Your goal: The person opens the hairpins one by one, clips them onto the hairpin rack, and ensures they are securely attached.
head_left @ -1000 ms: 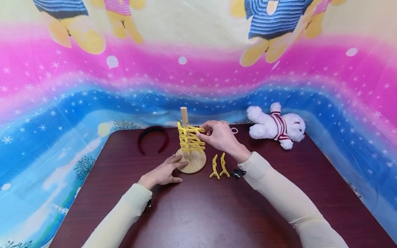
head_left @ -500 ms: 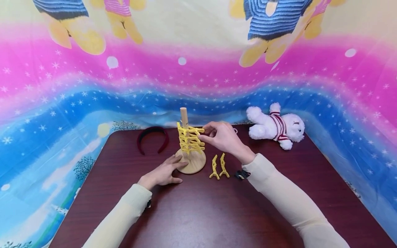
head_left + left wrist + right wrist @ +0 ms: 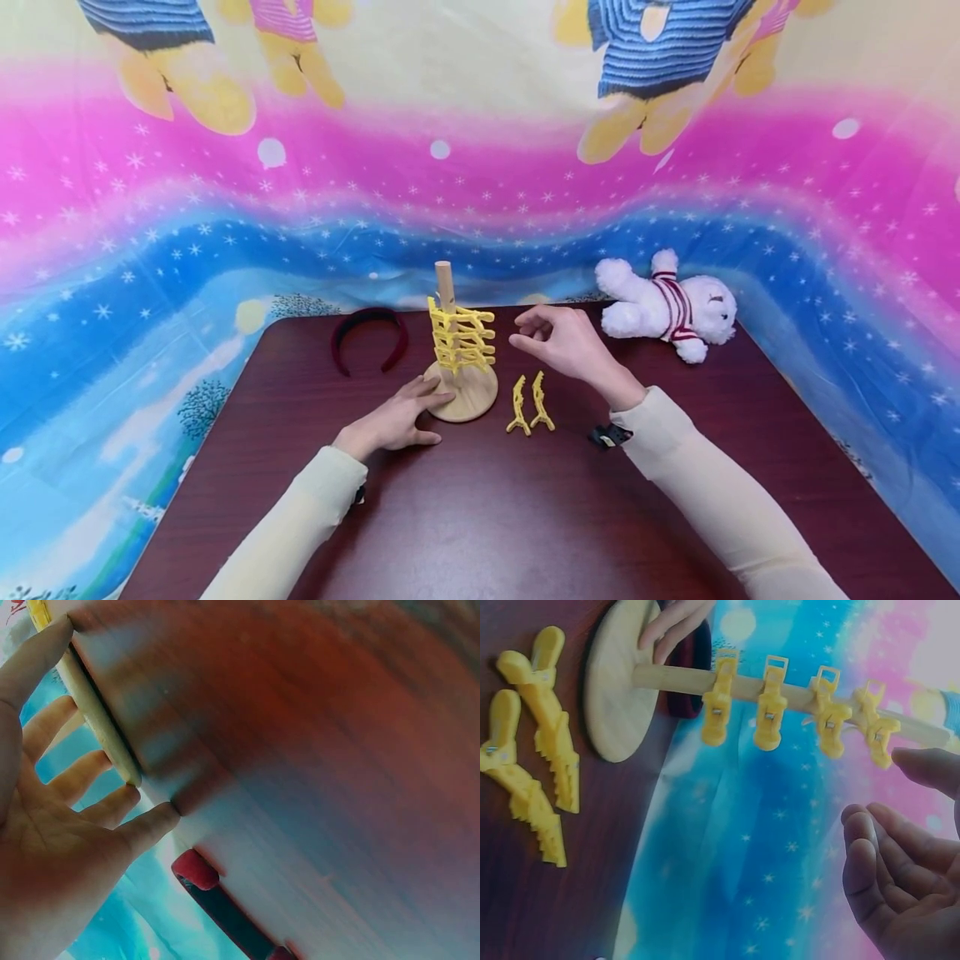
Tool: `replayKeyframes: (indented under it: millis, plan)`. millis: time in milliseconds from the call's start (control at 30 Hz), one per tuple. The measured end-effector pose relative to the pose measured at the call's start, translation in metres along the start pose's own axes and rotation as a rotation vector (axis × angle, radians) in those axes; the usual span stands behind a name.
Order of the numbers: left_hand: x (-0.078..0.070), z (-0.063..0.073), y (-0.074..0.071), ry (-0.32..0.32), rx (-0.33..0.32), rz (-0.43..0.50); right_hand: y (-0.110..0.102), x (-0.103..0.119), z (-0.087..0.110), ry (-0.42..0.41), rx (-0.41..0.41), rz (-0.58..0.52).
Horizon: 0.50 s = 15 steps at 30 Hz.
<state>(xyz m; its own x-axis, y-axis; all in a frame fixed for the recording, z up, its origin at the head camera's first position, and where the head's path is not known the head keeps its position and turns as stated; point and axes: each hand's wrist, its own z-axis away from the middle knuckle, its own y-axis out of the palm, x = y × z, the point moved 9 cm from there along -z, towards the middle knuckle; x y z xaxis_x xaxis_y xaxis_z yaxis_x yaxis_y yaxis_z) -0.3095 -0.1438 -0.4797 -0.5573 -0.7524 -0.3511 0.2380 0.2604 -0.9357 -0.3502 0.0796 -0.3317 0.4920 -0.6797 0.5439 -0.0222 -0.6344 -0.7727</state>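
Note:
A wooden post point(image 3: 445, 287) stands upright on a round wooden base point(image 3: 480, 402). Several yellow alligator hair clips point(image 3: 769, 705) are clamped along it, one above another. My left hand point(image 3: 388, 423) rests its outstretched fingers on the left part of the base; the left wrist view has its fingertips at the base's rim point(image 3: 101, 724). To the right of the post, my right hand point(image 3: 570, 343) is held up, empty, its fingers loosely bent and apart from the topmost clip. Two more yellow hair clips point(image 3: 519, 406) lie side by side on the table, right of the base.
A dark red headband point(image 3: 402, 337) lies on the table left of the post. At the back right is a white teddy bear point(image 3: 678, 307) in a striped sweater, lying on its side. A printed cloth backdrop point(image 3: 480, 183) closes off the dark wooden table point(image 3: 465, 517) behind and at the sides.
My right hand has let go of the topmost clip and drawn back to the right, leaving the clip on the post. My left hand has stayed on the base.

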Motion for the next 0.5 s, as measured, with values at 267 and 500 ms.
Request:
replayKeyframes:
  millis: [267,500]
  plan:
    - [0.002,0.000,0.001,-0.009,0.007,0.007,0.000,-0.022,0.014,0.032,0.016,-0.023]
    - [0.002,-0.001,0.001,-0.015,0.007,0.010,0.006,-0.040,0.024,0.071,0.031,-0.040]
